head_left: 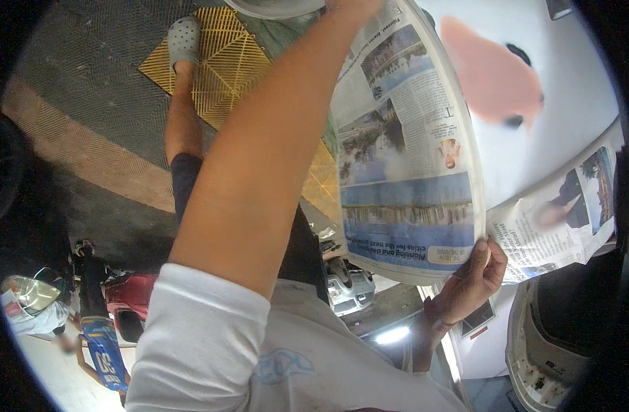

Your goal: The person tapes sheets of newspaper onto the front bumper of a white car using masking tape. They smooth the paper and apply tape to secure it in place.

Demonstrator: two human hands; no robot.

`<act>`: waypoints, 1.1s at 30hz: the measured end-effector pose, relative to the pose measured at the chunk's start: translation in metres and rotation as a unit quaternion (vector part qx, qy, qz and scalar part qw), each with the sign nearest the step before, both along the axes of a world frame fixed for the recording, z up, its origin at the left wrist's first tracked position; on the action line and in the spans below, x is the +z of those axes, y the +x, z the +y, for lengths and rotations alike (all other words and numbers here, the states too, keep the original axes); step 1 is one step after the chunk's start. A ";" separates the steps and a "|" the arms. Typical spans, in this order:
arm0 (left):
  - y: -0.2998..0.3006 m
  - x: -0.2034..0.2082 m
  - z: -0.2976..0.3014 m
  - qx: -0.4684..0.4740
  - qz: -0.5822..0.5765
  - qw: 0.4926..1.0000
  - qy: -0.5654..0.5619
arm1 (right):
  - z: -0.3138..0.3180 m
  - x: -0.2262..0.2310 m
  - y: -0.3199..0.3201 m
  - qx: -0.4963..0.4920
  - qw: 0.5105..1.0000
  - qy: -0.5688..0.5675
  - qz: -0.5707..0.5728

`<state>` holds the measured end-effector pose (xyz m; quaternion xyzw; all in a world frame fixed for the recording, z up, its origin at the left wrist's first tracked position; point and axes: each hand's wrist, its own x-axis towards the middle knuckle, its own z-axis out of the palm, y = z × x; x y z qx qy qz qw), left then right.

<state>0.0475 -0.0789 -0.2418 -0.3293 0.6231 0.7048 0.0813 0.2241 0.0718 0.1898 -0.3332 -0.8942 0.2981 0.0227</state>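
A newspaper sheet [410,158] with printed photos and columns hangs long and slightly curved before me. My right hand [475,268] pinches its lower right corner between thumb and fingers. My left arm reaches up across the view, and my left hand [355,5] is at the top edge beside the sheet's upper end; its fingers are cut off from view. Right of the sheet is a glossy white panel [568,75] with a dull pink patch [489,75] and dark spots at the patch's edge. Another newspaper sheet [558,213] lies against the panel's lower part.
A leg in a grey clog [184,41] stands on yellow grid tiles [225,75] beside dark floor tiles [88,75]. A round pale rim [276,8] shows at the top. Lower left are a person in a blue shirt [103,343] and a red vehicle [132,299].
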 end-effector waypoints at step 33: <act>0.101 0.123 0.075 -0.094 0.172 0.961 -0.195 | 0.001 -0.011 0.014 0.092 0.979 0.176 -0.044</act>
